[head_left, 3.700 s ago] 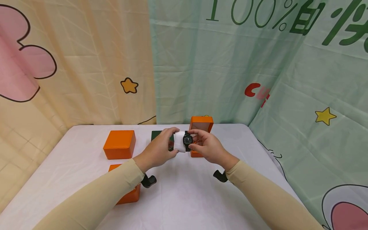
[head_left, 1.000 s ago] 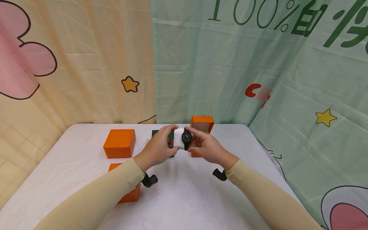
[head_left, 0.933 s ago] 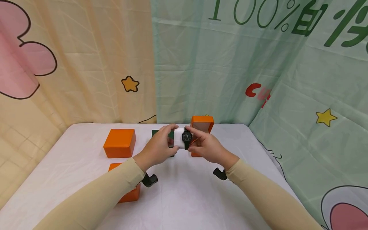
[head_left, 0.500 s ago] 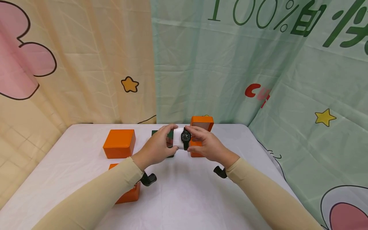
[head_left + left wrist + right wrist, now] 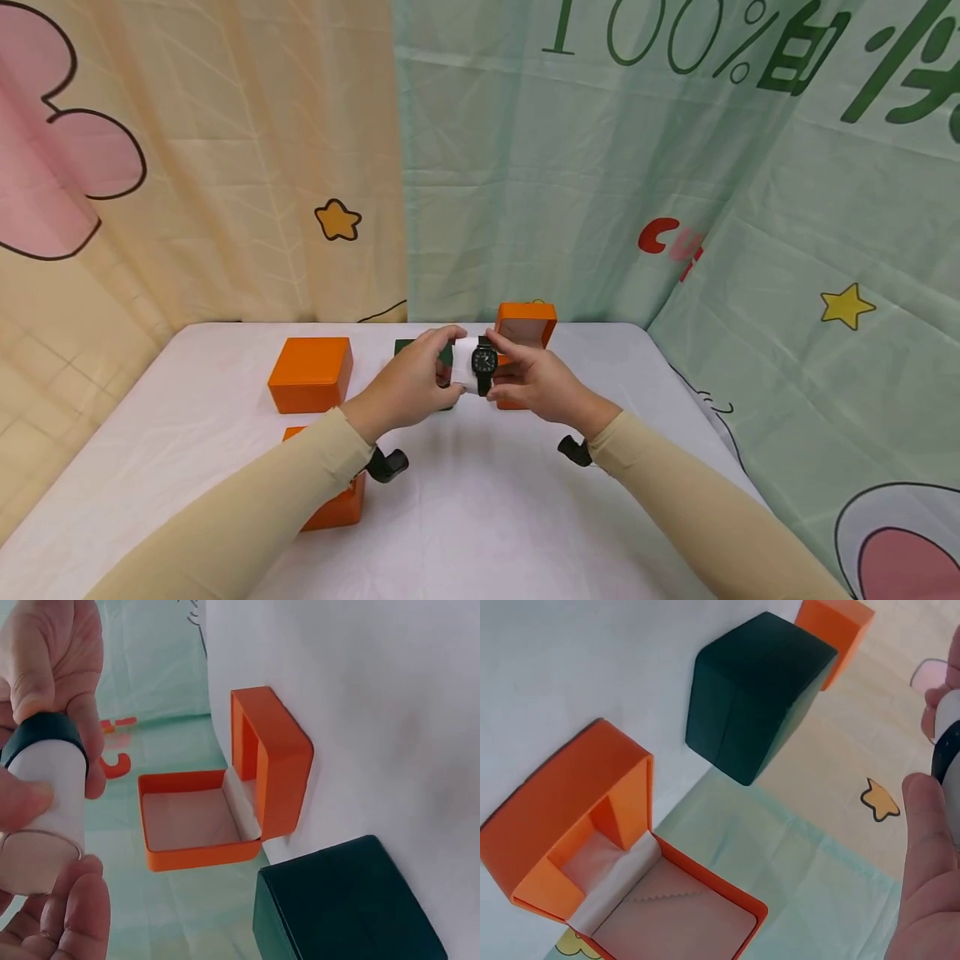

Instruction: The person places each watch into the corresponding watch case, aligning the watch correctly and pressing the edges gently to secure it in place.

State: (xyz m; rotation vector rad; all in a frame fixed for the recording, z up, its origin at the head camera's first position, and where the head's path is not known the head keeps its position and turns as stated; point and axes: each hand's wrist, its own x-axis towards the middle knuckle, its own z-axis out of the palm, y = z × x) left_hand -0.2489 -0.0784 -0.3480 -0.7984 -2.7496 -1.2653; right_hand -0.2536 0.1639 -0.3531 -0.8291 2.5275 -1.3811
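A black wristwatch (image 5: 484, 360) with a dark strap is wrapped round a white watch cushion (image 5: 463, 367), held up above the table. The left hand (image 5: 405, 382) grips the cushion's left end between thumb and fingers. On the watch side, the right hand (image 5: 546, 382) pinches the strap edge and cushion end with thumb and fingers. The left wrist view shows the strap (image 5: 46, 729) circling the cushion (image 5: 56, 780) near its far end. Behind the right hand stands an orange watch box (image 5: 525, 321), lid up, with a pale lining.
A closed dark green box (image 5: 757, 690) stands behind the left hand, partly hidden in the head view. A closed orange box (image 5: 311, 375) sits further left. Another orange box (image 5: 341, 507) is partly covered by the left forearm. Curtains (image 5: 525, 183) hang behind the white-covered table (image 5: 480, 517).
Since the oldest frame, the watch has shifted slightly left, and the right fingers have moved a little left with it. Over the last half second the watch and cushion have dipped slightly.
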